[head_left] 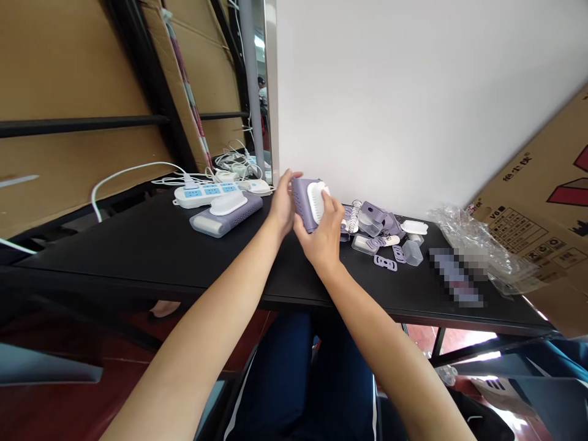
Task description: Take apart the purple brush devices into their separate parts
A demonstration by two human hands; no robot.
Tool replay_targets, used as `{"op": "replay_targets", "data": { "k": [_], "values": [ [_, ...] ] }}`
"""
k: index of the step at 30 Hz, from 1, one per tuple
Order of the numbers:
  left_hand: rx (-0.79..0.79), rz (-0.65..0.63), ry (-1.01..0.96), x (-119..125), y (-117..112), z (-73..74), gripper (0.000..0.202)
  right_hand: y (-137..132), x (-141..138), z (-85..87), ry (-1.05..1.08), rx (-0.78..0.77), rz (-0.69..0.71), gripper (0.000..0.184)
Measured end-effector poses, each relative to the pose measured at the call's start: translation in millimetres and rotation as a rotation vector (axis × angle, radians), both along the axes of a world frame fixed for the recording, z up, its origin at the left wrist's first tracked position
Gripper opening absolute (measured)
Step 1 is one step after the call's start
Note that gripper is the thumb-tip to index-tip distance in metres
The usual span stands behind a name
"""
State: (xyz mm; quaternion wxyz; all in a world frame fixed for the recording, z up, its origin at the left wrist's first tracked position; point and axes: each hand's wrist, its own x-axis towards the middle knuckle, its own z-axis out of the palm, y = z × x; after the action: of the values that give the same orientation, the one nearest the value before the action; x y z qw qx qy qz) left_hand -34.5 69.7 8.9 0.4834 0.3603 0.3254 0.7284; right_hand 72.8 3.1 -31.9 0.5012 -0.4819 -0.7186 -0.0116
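The person's dark blue trousers [298, 380], with a white stripe down the side, show below the table edge, and both bare forearms reach forward over it. The left hand [282, 205] and right hand [321, 229] are close together, clamped from either side on a lilac-and-white device [309, 202] with a perforated casing and a ribbed white face. It is held above the near part of the tabletop, in front of the wall.

The black table [138, 257] runs along a white wall [413, 92]. Left of the hands lies a second lilac-and-white device [225, 214], just in front of a white power strip [206, 196] with blue panels. White cables [124, 177] trail from the strip towards the tangle by the wall. Right of the hands is a loose cluster of lilac plastic parts [384, 263], with a metal spring [354, 215] and clear plastic caps [412, 252] among them. A blurred patch [454, 275] hides whatever lies beyond, beside a crumpled clear plastic bag [478, 245].

A printed cardboard box [537, 245] leans in at the right end. Large cardboard sheets [68, 92] stand behind a black metal frame on the left. Red flooring [46, 410] shows below the table, and a distant person [261, 92] stands beyond a grey pole [248, 79].
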Motion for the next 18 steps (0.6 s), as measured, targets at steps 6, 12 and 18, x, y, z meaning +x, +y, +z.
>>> {"op": "replay_targets", "data": {
  "k": [6, 12, 18],
  "values": [
    [0.08, -0.342, 0.079, 25, -15, -4.8, 0.059, 7, 13, 1.0, 0.147, -0.003, -0.023, 0.083],
    [0.164, -0.122, 0.153, 18, -11, -7.5, 0.059, 11, 21, 5.4, 0.284, -0.086, 0.2, 0.064],
    [0.603, 0.429, 0.743, 13, -15, -18.5, 0.096, 18, 21, 12.7, 0.839, -0.456, 0.607, 0.063]
  ]
}}
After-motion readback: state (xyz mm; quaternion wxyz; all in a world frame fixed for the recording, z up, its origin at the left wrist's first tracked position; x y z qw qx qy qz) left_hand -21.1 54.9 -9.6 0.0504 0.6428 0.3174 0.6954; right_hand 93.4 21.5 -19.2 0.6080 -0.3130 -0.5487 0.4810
